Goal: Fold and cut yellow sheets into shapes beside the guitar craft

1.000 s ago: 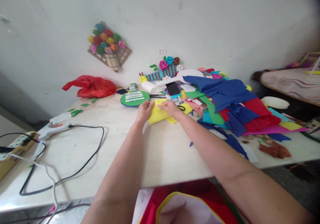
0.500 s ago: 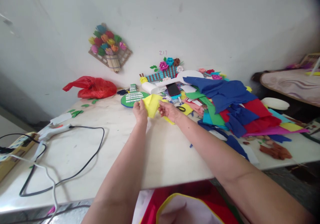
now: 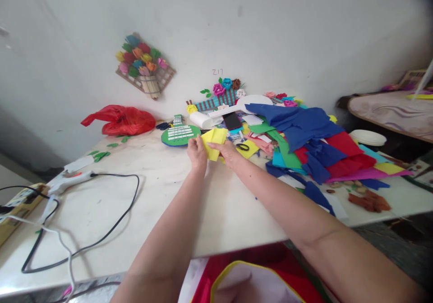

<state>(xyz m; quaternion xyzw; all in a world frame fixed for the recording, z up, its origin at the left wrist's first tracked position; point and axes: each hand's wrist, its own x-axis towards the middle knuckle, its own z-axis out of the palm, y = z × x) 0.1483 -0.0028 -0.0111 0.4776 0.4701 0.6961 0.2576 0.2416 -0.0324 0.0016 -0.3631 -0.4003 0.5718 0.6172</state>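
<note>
Between my hands, above the table, is a piece of yellow paper (image 3: 215, 137) with a crease across it. My left hand (image 3: 197, 152) pinches its left edge. On the lower right side, my right hand (image 3: 223, 151) grips the paper with the thumb lying on top. Just behind my left hand lies a green guitar-shaped craft (image 3: 179, 136) with white strips across it. Black-handled scissors (image 3: 242, 147) rest on more yellow paper to the right of my right hand.
Coloured sheets, with blue paper (image 3: 297, 120) uppermost, heap up on the right. A phone (image 3: 232, 121) lies behind my hands. A glue gun (image 3: 70, 182) with a looping black cord, a power strip (image 3: 25, 206) and a red plastic bag (image 3: 123, 120) occupy the left.
My left hand has shifted right, closer to my right hand. The yellow paper has moved slightly right and turned, and my right thumb now lies across its face. The view has shifted slightly.
</note>
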